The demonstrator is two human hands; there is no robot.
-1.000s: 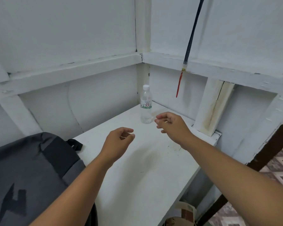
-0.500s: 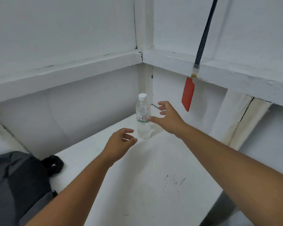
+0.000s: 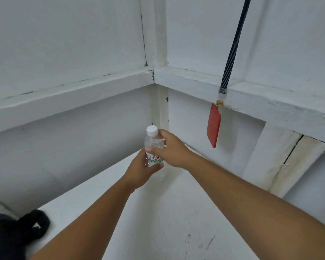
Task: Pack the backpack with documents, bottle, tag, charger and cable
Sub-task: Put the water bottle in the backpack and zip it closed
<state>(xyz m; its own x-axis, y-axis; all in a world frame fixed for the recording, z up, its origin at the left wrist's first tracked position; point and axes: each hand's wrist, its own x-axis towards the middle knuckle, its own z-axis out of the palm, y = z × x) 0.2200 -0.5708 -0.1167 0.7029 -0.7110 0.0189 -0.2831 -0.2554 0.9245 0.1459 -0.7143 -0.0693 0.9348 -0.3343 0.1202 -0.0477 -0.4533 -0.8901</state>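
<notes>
A clear plastic water bottle (image 3: 152, 139) with a white cap and green label stands upright in the far corner of the white shelf (image 3: 158, 212). My right hand (image 3: 172, 151) grips its upper body from the right. My left hand (image 3: 141, 169) wraps around its lower part from the left. A red tag (image 3: 213, 125) hangs on a dark striped lanyard (image 3: 233, 47) from the right wall rail, right of the bottle. Only the black top handle of the backpack (image 3: 33, 225) shows at the bottom left corner.
White walls with wooden rails (image 3: 73, 98) close in the shelf at the back and right. A white bracket post (image 3: 281, 160) stands at the right, behind my right forearm.
Both hands have reached forward and closed around the bottle, which they were not touching before. The view has moved closer to the corner, pushing the backpack almost out of frame.
</notes>
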